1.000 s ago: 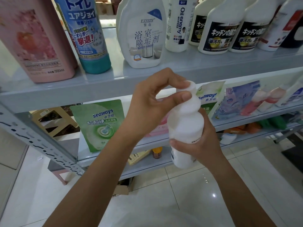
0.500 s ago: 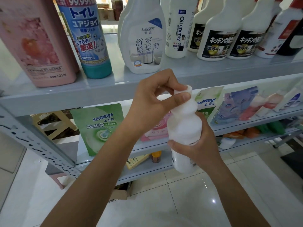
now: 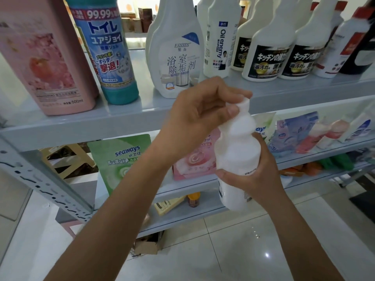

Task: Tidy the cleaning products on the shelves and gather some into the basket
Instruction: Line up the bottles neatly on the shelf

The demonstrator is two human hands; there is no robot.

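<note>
We take the grey metal shelving unit's top board [image 3: 101, 126], smooth and faintly glossy, as our reference. On the board, at its left end, stands a flat-sided pink bottle [image 3: 44, 63] of matte plastic. Just right of it is a round blue-labelled bottle [image 3: 109, 53] with a teal base. Below the board, toward the left, a soft green pouch [image 3: 121, 159] stands upright. The white bottle [image 3: 237, 155] is held in front of the board's edge and hangs below it. It is opaque plastic, with a cylindrical body and a bulbous, waisted neck. Its long axis runs near vertical, narrow end up, leaning slightly right. The right hand [image 3: 257, 175] wraps the body from behind, thumb across the front. The left hand [image 3: 194, 118] pinches the small white cap [image 3: 244, 104], level with the board's edge, between thumb and curled fingers.
</note>
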